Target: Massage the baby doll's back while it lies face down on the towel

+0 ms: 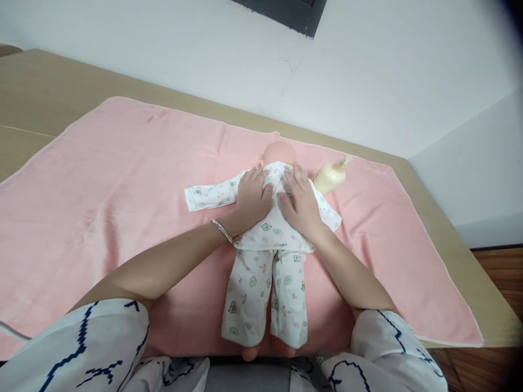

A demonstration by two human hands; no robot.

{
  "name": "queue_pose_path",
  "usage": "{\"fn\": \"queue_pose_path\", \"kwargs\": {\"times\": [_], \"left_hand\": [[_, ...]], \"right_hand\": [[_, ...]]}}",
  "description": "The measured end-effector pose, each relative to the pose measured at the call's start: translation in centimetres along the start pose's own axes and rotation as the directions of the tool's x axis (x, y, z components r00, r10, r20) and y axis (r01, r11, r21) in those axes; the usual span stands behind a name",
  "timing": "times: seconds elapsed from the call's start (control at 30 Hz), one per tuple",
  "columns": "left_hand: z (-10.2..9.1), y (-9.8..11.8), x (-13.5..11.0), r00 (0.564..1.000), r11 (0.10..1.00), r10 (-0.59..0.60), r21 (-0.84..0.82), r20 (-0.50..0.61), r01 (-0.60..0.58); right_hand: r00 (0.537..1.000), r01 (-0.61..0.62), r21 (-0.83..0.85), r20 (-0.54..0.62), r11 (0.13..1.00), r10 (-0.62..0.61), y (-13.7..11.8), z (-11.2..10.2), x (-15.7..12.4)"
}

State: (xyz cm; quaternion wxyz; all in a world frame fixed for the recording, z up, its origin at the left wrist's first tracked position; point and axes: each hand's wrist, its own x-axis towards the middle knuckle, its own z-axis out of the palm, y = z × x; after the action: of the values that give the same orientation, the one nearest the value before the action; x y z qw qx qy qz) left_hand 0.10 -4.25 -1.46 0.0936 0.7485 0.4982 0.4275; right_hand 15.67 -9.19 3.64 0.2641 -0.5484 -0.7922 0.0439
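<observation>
A baby doll (278, 154) in a white printed shirt (272, 231) and matching trousers (247, 296) lies stretched out, its bald head pointing away from me and its feet at the near edge. Flat on the upper left part of the shirt rests my left hand (254, 197), fingers extended, a silver bangle on its wrist. My right hand (301, 202) lies the same way on the upper right part, fingers stretched forward. Neither hand grasps anything. One sleeve spreads out to the left; the other is partly covered by my right arm. Whether the doll lies face up or down I cannot tell.
A pink blanket (134, 179) under the doll covers much of the wooden table (49, 76). Beyond the doll's right shoulder lies a pale yellow bottle (330, 177), touching or close to the shirt. A white wall (204, 49) borders the table's far side.
</observation>
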Motion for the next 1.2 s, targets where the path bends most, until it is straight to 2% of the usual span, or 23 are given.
{"fn": "queue_pose_path", "kwargs": {"times": [0.07,0.1,0.27,0.3,0.43,0.53,0.63,0.73,0.8,0.87,0.93,0.97,1.0,1.03,1.07,1.13,1.2], "left_hand": [[-0.1,0.0,0.0,1.000,1.000,-0.009,-0.009,0.006,0.009],[-0.1,0.1,0.0,1.000,1.000,-0.012,-0.012,0.014,0.012],[-0.5,0.4,0.1,0.998,1.000,-0.020,-0.014,0.052,0.020],[-0.5,0.3,0.2,0.998,1.000,-0.023,-0.014,0.055,0.024],[-0.4,-0.2,0.8,0.997,0.999,-0.019,-0.037,0.078,0.022],[-0.5,-0.4,1.3,0.994,0.998,-0.010,-0.065,0.109,0.017],[-0.8,0.1,1.1,0.991,1.000,0.000,-0.020,0.135,0.002],[-1.4,1.5,-0.1,0.983,0.998,0.021,0.052,0.184,-0.031],[-2.1,2.9,-1.0,0.965,0.997,0.048,0.048,0.259,-0.063],[-2.9,4.6,-1.6,0.935,0.996,0.092,-0.053,0.344,-0.078],[-3.3,6.4,-1.6,0.908,0.961,0.117,-0.278,0.403,-0.001],[-3.3,7.4,-1.3,0.898,0.900,0.114,-0.426,0.426,0.088],[-3.1,8.4,-0.9,0.887,0.795,0.092,-0.569,0.452,0.208],[-2.7,9.4,-0.2,0.868,0.643,0.056,-0.683,0.493,0.346],[-2.2,10.3,0.6,0.845,0.441,0.012,-0.761,0.535,0.476],[-0.9,12.0,2.5,0.758,0.080,-0.084,-0.754,0.647,0.653],[0.3,13.4,4.3,0.699,-0.147,-0.152,-0.716,0.699,0.683]], "right_hand": [[0.995,-0.007,-0.014,0.103,1.000,0.008,0.2,0.1,0.1],[0.993,-0.005,-0.012,0.118,1.000,0.006,0.2,0.1,0.1],[0.993,0.068,-0.012,-0.095,0.998,-0.069,1.0,0.3,0.2],[0.993,0.085,-0.023,-0.078,0.996,-0.087,1.1,0.5,0.3],[0.987,0.116,-0.082,0.119,0.990,-0.106,0.7,0.6,0.4],[0.968,0.201,-0.122,0.177,0.972,-0.178,-0.5,-1.5,0.1],[0.969,0.243,-0.146,0.088,0.959,-0.232,-1.3,-5.1,-0.5],[0.980,0.169,-0.147,-0.077,0.975,-0.182,-0.8,-8.7,-0.9],[0.979,0.096,-0.115,-0.169,0.989,-0.115,0.3,-10.5,-0.9],[0.970,0.011,-0.074,-0.242,0.997,-0.029,1.8,-11.7,-0.7],[0.959,-0.078,-0.028,-0.277,0.997,0.067,3.4,-12.1,-0.2],[0.953,-0.116,-0.002,-0.282,0.993,0.111,4.2,-12.0,0.1],[0.949,-0.147,0.023,-0.278,0.989,0.148,4.9,-11.8,0.5],[0.949,-0.165,0.045,-0.265,0.985,0.171,5.6,-11.5,0.9],[0.952,-0.170,0.062,-0.248,0.983,0.181,6.2,-11.1,1.2],[0.962,-0.163,0.079,-0.209,0.983,0.176,6.9,-10.3,1.8],[0.970,-0.165,0.077,-0.169,0.983,0.176,7.1,-9.8,2.0]]}}
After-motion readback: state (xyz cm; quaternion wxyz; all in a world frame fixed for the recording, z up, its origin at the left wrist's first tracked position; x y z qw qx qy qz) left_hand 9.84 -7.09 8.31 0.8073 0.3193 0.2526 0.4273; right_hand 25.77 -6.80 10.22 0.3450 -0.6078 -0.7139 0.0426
